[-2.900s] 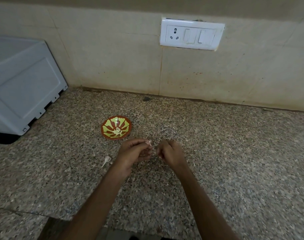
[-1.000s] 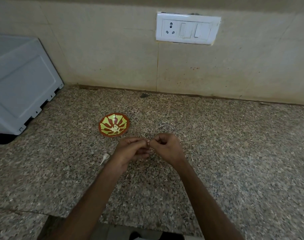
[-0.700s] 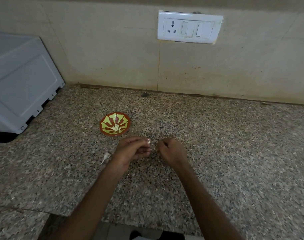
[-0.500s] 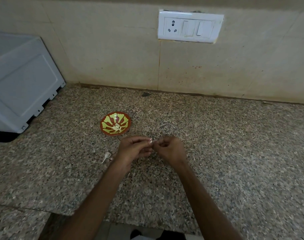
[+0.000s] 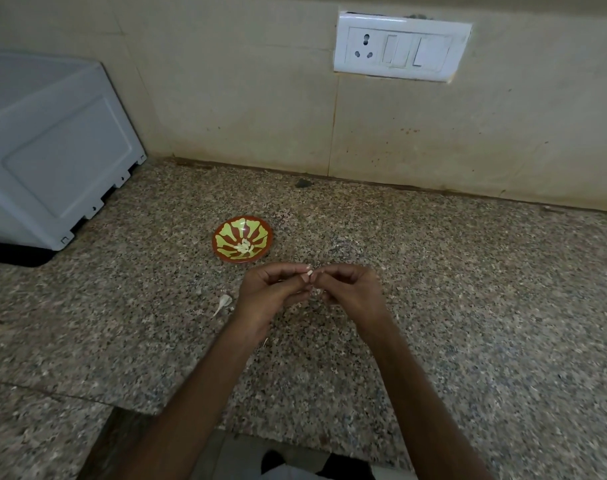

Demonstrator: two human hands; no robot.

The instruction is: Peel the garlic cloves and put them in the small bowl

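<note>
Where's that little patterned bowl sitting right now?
In the head view, the small bowl sits on the granite counter left of centre, just beyond the left hand, with a loose garlic piece nearer the person and a grey appliance farther left.

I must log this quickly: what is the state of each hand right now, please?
Left hand: closed, pinching a garlic clove.
Right hand: closed, pinching the same clove from the other side.

One view is given, from a wide-angle camera worn on the head and aimed forward and down. The surface [image 5: 468, 306] is seen from close above, with the left hand [image 5: 270, 294] and right hand [image 5: 355, 292] centred and the far wall [image 5: 243, 98] included.
</note>
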